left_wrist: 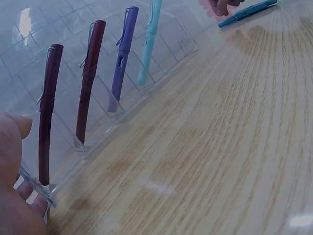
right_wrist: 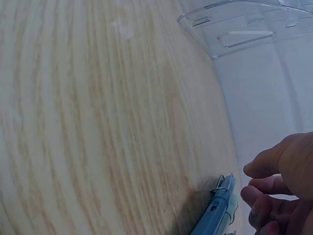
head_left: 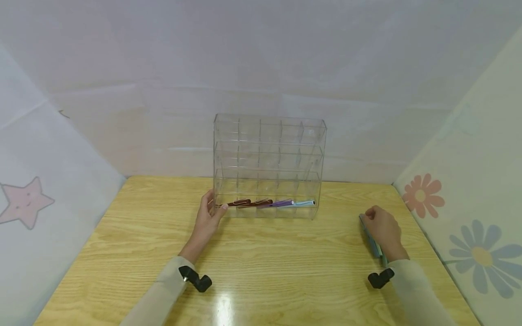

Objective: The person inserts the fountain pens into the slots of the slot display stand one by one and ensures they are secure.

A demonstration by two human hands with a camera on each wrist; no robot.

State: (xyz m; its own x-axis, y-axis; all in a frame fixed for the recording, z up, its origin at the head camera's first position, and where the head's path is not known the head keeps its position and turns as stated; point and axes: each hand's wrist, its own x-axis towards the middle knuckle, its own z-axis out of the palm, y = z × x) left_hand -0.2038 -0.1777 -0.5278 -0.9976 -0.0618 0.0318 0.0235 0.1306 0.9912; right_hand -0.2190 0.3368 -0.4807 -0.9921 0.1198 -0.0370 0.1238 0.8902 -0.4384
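Note:
A clear acrylic pen organizer with tiered compartments stands on the table. My left hand grips its lower left edge, thumb in front and fingers behind. Along the bottom row, two dark red pens, a purple pen and a light blue pen lean in separate compartments. On the right, my right hand hovers beside a blue pen lying on the table, with a pale green pen alongside. Its thumb and bent fingers are apart, with nothing between them; the hand partly covers these pens in the head view.
The wooden table runs back to a pale cloth wall behind the organizer. Side cloths carry a pink star on the left and printed flowers on the right. Each wrist wears a small black camera.

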